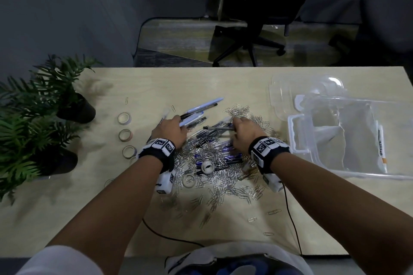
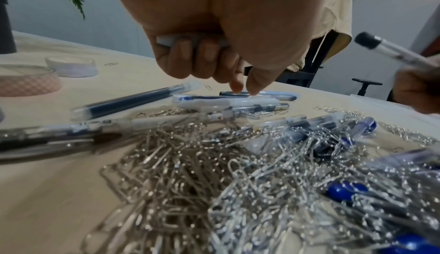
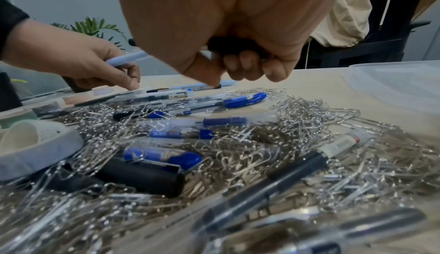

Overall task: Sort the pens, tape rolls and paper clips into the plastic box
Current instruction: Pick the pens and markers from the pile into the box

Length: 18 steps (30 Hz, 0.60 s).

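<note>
My left hand [image 1: 173,127] grips a pale blue pen [image 1: 193,119] in its curled fingers. In the left wrist view its forefinger and thumb [image 2: 253,85] reach down onto another pen [image 2: 269,94] lying on the table. My right hand [image 1: 243,130] holds a dark pen [image 1: 218,127] crosswise, its black barrel [image 3: 235,48] caught in the curled fingers. Under both hands lies a pile of silver paper clips [image 1: 214,185] mixed with several blue and black pens [image 3: 240,101]. The clear plastic box [image 1: 297,140] stands at the right with one white pen [image 1: 381,140] inside.
Three tape rolls [image 1: 124,117] lie in a column left of the pile, and two more [image 1: 207,167] sit among the clips. The box's clear lid [image 1: 290,89] lies behind the box. Potted plants [image 1: 44,100] stand at the left edge. A black cable [image 1: 290,212] runs along the front.
</note>
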Tool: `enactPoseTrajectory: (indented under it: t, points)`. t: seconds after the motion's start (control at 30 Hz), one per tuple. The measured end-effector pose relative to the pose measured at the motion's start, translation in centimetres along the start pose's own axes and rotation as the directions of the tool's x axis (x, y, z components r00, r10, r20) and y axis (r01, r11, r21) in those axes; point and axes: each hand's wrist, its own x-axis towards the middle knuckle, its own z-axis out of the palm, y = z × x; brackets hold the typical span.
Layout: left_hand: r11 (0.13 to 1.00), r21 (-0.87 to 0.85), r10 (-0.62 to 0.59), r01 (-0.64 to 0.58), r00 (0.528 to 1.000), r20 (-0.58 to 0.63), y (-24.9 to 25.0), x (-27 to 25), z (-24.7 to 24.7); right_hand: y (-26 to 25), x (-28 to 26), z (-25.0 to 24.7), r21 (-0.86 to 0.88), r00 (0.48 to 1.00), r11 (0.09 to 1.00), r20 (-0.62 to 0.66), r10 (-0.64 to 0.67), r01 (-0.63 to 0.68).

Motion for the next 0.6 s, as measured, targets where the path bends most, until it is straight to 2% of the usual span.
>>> enactPoseTrajectory:
  t: [0.1,0.23,0.6]
  points:
    - [0.998,0.035,0.048,-0.048,0.999,0.002,0.1,0.0,0.1,0.4,0.4,0.0,-0.046,1.0,0.999,-0.016,0.002,-0.003]
    - [0.988,0.072,0.134,-0.135,0.991,0.023,0.2,0.2,0.5,0.7,0.7,-0.1,-0.096,0.998,0.995,0.061,0.03,-0.024]
    - [0.979,0.161,0.118,-0.125,0.992,0.052,1.0,0.3,1.3,0.6,0.7,0.2,-0.179,0.994,0.984,0.11,0.019,0.001]
